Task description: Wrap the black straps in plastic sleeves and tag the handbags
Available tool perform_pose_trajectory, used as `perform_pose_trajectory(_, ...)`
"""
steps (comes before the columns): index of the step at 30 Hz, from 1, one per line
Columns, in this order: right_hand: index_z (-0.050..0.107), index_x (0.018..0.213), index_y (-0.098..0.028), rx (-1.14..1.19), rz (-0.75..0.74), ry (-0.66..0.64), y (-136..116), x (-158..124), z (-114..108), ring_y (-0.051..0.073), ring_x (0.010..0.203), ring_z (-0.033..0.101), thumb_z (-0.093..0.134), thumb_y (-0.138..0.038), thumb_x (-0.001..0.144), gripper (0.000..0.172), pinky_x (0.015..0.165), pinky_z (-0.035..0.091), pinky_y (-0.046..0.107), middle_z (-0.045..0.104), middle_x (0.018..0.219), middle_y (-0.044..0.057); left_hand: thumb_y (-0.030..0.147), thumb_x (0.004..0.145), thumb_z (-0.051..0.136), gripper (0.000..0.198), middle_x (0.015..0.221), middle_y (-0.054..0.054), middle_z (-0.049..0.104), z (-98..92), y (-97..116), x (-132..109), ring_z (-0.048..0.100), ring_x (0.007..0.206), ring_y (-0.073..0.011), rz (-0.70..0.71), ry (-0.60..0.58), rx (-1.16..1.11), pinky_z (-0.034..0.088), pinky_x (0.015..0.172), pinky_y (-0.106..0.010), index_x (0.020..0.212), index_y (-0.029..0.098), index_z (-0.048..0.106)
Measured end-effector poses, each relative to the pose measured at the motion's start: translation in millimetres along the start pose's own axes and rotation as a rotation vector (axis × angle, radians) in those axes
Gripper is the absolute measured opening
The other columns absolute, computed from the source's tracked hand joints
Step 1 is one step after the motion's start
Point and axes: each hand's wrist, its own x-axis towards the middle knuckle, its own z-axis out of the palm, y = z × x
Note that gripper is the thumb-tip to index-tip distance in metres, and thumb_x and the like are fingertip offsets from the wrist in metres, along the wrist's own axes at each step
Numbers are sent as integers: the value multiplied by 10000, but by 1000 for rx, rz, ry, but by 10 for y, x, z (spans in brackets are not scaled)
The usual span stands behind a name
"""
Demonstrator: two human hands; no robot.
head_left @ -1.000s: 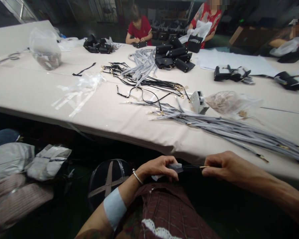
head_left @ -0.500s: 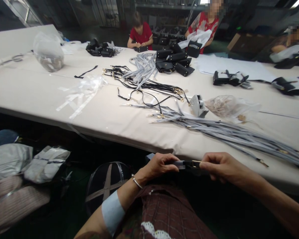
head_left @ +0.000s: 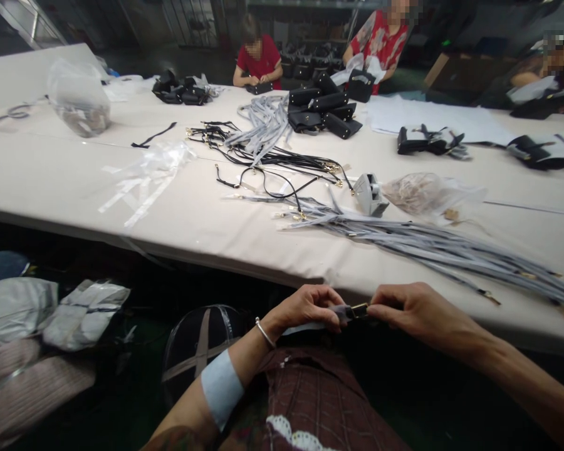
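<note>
Below the near edge of the white table (head_left: 207, 219), over my lap, both hands pinch one black strap. My left hand (head_left: 305, 308) is closed on the strap's grey wrapped part (head_left: 341, 311). My right hand (head_left: 416, 310) is closed on the end with the gold clasp (head_left: 358, 309). The two hands nearly touch. On the table just beyond lies a long bundle of grey wrapped straps (head_left: 432, 244), and further back a tangle of bare black straps (head_left: 272, 163) with gold ends.
A tape dispenser (head_left: 369, 193) and a clear bag (head_left: 427, 191) sit mid-table, loose plastic sleeves (head_left: 143, 172) to the left, black bags (head_left: 324, 106) at the back. Other people work along the far side. Bags lie on the floor at left (head_left: 51, 313).
My hands have drawn closer together along the strap, and the grey wrap now sits right beside the gold clasp. The view has shifted slightly.
</note>
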Motion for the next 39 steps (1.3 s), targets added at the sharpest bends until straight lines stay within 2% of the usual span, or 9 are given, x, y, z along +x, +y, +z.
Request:
perform_pose_trajectory(4,698,731,-215,-86,2,24,-63,-16,82,138,566,511,588,-469,844,298,531,339,256,627,606,-7,301,621,875,464,864,-73,739,20,-39,36,691,718,-173,-50,-90,-3,535,674,-283,987,135,642)
perform_pose_trajectory(8,668,721,-202,20,73,-17,2,1,217,140,558,503,606,-469,818,291,506,325,252,619,595,-8,325,628,869,480,874,-66,727,72,-38,39,680,758,-180,-54,-114,62,513,688,-285,1000,145,625)
perform_pose_trajectory(12,624,712,-188,122,120,-56,63,11,350,131,533,473,605,-481,821,313,482,290,250,579,567,-16,320,636,863,423,896,-29,698,162,5,11,642,830,-173,120,24,351,481,764,-285,965,163,648)
perform_pose_trajectory(18,674,822,-195,-21,-108,40,37,-24,433,168,661,566,565,-438,871,270,621,369,282,671,730,16,289,683,839,407,879,-11,669,206,69,-45,625,843,-168,174,27,498,464,771,-264,1015,168,636)
perform_pose_trajectory(23,626,1216,-175,358,98,-243,184,2,421,126,483,494,527,-471,867,468,475,350,232,618,606,-13,255,750,789,411,958,-24,675,158,-13,-86,632,896,-173,188,85,654,471,801,-268,1110,191,601)
perform_pose_trajectory(26,656,1116,-148,425,117,-278,221,39,466,94,426,429,537,-424,841,408,433,293,207,570,536,-33,252,757,788,405,995,-27,678,158,-86,-90,632,911,-183,211,128,857,475,816,-286,1104,200,586)
perform_pose_trajectory(30,660,940,-152,393,109,-173,200,73,506,81,410,401,553,-408,824,301,423,264,201,517,487,-52,350,696,842,400,1050,-64,658,231,-83,-118,589,996,-230,381,377,1100,436,921,-342,969,185,601)
perform_pose_trajectory(34,649,902,-167,394,84,-93,218,61,484,84,408,403,558,-442,835,298,417,264,203,518,485,-53,466,783,740,317,865,-25,643,431,-2,-121,577,806,-182,318,504,1090,436,757,-275,855,187,606)
perform_pose_trajectory(39,646,956,-139,532,-15,-202,384,-78,338,78,436,433,566,-467,819,365,448,302,210,616,598,-16,422,840,648,259,753,1,633,707,32,79,557,687,-139,229,495,900,399,624,-230,801,168,620)
